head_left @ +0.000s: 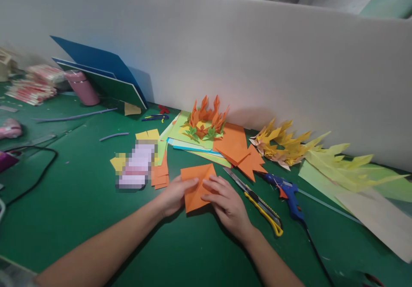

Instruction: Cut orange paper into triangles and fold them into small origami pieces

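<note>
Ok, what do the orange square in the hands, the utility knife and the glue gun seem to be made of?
Orange square: most likely matte paper, judging by thin edges and a diagonal crease.
Utility knife: a grey, probably metal blade, and a yellow handle whose smooth look suggests plastic.
Glue gun: probably moulded plastic, given its smooth, evenly coloured blue body.

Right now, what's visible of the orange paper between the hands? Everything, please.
The orange paper is a roughly square, matte piece, apparently thin, with a diagonal crease from its upper right corner toward the lower left. It sits slightly turned, in front of the person; whether it touches the green table is unclear. The left hand holds its left edge, thumb on top; the right hand's fingers lie over its right side, hiding part of it.
</note>
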{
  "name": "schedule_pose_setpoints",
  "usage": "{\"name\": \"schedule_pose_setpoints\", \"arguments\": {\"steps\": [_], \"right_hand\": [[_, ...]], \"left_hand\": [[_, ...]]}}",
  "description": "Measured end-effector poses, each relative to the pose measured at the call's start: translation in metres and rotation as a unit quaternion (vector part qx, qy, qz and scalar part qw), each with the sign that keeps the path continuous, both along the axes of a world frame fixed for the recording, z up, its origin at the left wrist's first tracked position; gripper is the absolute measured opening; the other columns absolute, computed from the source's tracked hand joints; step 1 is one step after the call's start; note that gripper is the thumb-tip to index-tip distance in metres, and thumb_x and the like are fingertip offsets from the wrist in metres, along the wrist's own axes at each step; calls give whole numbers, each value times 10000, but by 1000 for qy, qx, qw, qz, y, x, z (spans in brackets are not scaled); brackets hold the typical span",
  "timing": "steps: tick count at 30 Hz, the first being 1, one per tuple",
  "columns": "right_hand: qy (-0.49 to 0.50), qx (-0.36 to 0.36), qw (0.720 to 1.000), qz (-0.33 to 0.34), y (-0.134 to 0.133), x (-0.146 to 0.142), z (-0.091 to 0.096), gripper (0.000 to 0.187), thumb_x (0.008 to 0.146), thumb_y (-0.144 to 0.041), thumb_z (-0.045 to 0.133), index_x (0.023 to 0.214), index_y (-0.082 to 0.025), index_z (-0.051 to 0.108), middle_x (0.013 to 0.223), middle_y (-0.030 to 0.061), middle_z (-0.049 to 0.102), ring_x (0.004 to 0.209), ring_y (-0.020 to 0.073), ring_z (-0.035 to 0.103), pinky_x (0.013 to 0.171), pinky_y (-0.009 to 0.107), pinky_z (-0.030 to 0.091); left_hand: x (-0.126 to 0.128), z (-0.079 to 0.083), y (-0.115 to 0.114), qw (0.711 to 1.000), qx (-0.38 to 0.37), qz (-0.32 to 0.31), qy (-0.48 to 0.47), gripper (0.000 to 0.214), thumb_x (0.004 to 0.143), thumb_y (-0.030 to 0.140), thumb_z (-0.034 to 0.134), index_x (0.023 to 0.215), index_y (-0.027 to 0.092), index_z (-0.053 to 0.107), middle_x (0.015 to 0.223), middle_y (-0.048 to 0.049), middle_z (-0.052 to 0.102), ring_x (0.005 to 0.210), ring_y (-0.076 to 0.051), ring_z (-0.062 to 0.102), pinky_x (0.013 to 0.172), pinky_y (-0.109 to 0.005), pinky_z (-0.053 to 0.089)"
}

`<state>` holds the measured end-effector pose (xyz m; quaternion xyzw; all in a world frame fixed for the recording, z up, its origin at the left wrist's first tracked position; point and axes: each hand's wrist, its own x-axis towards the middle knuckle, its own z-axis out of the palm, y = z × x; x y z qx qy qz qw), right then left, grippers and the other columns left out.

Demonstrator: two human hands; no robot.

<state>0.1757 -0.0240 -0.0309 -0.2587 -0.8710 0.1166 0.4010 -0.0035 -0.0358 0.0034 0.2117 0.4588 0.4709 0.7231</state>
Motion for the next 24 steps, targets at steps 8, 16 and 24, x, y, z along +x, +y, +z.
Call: {"name": "schedule_pose_setpoints", "arguments": {"steps": [8,16,24], "right_hand": [[-27,19,993,-117,-3,0,5,268,819,-126,548,965,-307,681,1067,18,673,1021,225,531,864,428,346],[-16,-15,994,-111,-4,-1,8,202,869,-218,537,901,-325,706,841,-2,660,851,195,538,774,381,312],[25,-64,990,-119,-2,0,6,271,915,-330,482,734,-224,653,724,13,656,735,180,553,713,361,352]], "left_hand": [[8,-3,-4,997,24,28,-70,169,739,167,650,895,108,677,976,-118,729,987,-261,656,921,-392,487],[9,-5,-5,997,25,-21,-75,168,702,158,633,853,100,679,955,-129,725,979,-275,651,882,-383,504],[1,4,-3,995,67,-70,-12,776,580,25,599,1312,242,464,1199,-65,640,1019,-223,632,875,-338,494]]}}
